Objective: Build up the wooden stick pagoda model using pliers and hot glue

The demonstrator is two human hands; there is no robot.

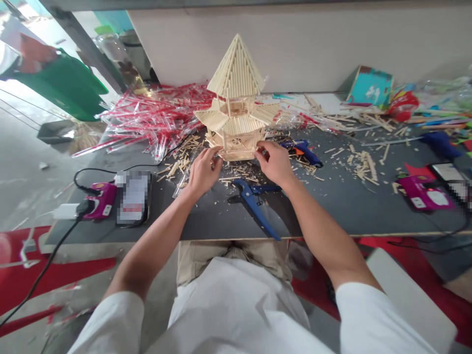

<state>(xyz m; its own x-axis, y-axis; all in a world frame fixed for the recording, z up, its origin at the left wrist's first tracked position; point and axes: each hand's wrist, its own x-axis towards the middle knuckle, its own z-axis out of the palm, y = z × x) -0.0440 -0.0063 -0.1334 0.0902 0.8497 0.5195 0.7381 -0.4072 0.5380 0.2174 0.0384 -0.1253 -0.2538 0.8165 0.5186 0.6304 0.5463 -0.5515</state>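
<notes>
A small pagoda model (235, 98) built of thin wooden sticks stands on the dark board (332, 206) in front of me. My left hand (202, 169) touches the model's lower left corner, fingers pinched on its base. At the lower right corner, my right hand (275, 162) has its fingers curled against the base. Blue-handled cutters (254, 199) lie on the board just below my hands. A blue glue gun (304, 151) rests to the right of the model.
Loose stick offcuts (363, 164) litter the board. A heap of red and clear wrappers (155, 115) lies behind left. A phone (133, 196) and a pink power bank (99, 199) with cable sit at left; another pink device (424, 192) at right.
</notes>
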